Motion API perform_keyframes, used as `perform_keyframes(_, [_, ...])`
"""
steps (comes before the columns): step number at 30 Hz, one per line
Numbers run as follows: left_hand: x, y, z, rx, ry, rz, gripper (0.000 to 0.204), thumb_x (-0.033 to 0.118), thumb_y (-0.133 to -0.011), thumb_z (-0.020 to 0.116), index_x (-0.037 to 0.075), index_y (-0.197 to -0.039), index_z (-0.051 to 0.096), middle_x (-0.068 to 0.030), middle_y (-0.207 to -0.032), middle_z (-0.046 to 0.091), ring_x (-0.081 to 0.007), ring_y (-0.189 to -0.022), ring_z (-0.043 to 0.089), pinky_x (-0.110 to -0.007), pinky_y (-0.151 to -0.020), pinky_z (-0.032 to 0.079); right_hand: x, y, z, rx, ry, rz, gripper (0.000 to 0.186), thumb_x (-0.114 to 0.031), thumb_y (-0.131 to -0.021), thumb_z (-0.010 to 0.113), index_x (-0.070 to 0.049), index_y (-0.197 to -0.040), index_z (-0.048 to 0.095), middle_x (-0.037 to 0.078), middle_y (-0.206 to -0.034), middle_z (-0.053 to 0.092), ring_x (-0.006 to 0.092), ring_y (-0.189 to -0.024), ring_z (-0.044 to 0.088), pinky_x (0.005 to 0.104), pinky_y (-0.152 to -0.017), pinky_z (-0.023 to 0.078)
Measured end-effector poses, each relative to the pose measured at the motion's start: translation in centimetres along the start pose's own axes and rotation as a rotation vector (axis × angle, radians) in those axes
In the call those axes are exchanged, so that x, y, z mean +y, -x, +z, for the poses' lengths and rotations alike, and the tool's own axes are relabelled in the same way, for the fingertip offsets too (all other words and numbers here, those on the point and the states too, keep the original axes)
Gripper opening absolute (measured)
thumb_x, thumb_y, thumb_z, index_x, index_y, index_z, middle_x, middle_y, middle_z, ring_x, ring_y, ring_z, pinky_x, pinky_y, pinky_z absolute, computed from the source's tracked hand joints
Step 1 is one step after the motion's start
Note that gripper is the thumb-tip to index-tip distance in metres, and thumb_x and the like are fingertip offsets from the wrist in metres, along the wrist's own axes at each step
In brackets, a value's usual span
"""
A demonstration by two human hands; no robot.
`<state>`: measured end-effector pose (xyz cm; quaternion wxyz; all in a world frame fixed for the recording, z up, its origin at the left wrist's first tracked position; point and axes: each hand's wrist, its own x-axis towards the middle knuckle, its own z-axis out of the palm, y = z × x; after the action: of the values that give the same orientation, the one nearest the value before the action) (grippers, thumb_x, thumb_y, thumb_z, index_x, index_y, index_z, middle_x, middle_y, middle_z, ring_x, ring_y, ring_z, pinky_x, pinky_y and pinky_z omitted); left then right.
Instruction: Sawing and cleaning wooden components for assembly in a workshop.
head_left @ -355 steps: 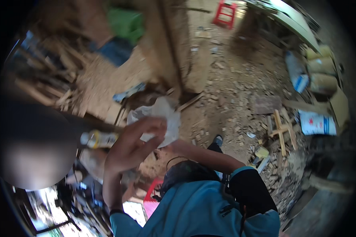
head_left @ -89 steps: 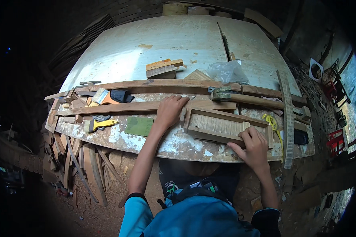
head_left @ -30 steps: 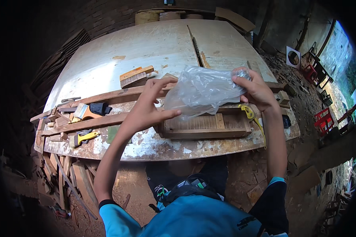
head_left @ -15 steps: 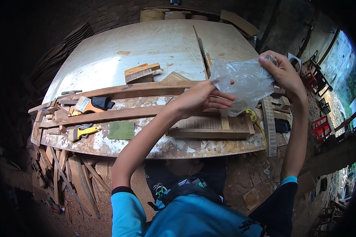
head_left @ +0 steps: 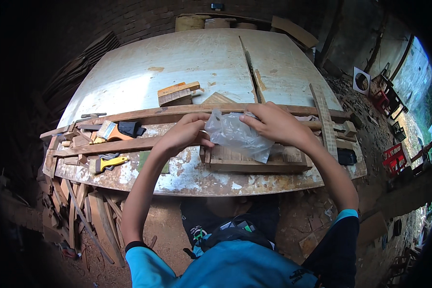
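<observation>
A crumpled clear plastic bag (head_left: 237,134) is bunched between my hands, above a shallow wooden box-like piece (head_left: 259,167) at the near side of the table. My right hand (head_left: 276,124) pinches the bag from its right, thumb on top. My left hand (head_left: 189,130) is curled at the bag's left edge, thumb and fingers against the film; some fingertips are hidden. Whether anything is inside the bag, I cannot tell. Partly behind my left forearm lies a green sheet (head_left: 165,166).
Long wooden rails (head_left: 173,111) run across the worn table (head_left: 187,62). Left of my hands lie a yellow-handled brush (head_left: 108,164) and a wooden-handled brush (head_left: 113,130). Stacked wood blocks (head_left: 177,94) sit beyond. A striped wooden strip (head_left: 325,122) and a black object (head_left: 346,156) lie right.
The bag has come down and left from high on the right, and is more bunched. My right hand moved in with it; my left drew back leftward and closed from spread fingers.
</observation>
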<state>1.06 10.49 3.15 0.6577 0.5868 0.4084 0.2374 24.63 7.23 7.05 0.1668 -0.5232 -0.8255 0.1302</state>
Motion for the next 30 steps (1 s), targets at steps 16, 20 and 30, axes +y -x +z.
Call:
perform_keyframes(16, [0.1, 2.7, 0.8, 0.09, -0.406, 0.215, 0.032, 0.012, -0.086, 0.055, 0.008, -0.118, 0.057, -0.004, -0.088, 0.061, -0.005, -0.053, 0.046, -0.021, -0.048, 0.04, -2.3, 0.0, -1.3, -0.013, -0.15, 0.05, 0.041, -0.037, -0.083, 0.06, 0.003, -0.089, 0.067, 0.017, -0.062, 0.061, 0.0249, -0.055, 0.06, 0.0361, -0.057, 0.047])
perform_keyframes(20, [0.4, 3.0, 1.2, 0.117, -0.379, 0.166, 0.032, 0.012, -0.086, 0.054, 0.007, -0.118, 0.058, -0.0019, -0.076, 0.058, -0.0037, -0.05, 0.04, -0.02, -0.045, 0.034, -2.6, 0.0, -1.4, -0.019, -0.088, 0.127, 0.048, -0.044, -0.079, 0.065, 0.004, -0.083, 0.068, 0.015, -0.055, 0.058, 0.0217, -0.049, 0.056, 0.0359, -0.052, 0.046])
perform_keyframes(30, [-1.5, 1.5, 0.6, 0.219, -0.541, 0.419, 0.033, 0.018, -0.084, 0.061, 0.006, -0.114, 0.059, -0.0079, -0.095, 0.059, -0.0133, -0.079, 0.057, -0.028, -0.067, 0.046, -1.9, 0.0, 1.6, 0.086, -0.066, -0.147, 0.05, -0.041, -0.086, 0.058, 0.008, -0.076, 0.062, 0.023, -0.06, 0.056, 0.0312, -0.058, 0.057, 0.0435, -0.057, 0.044])
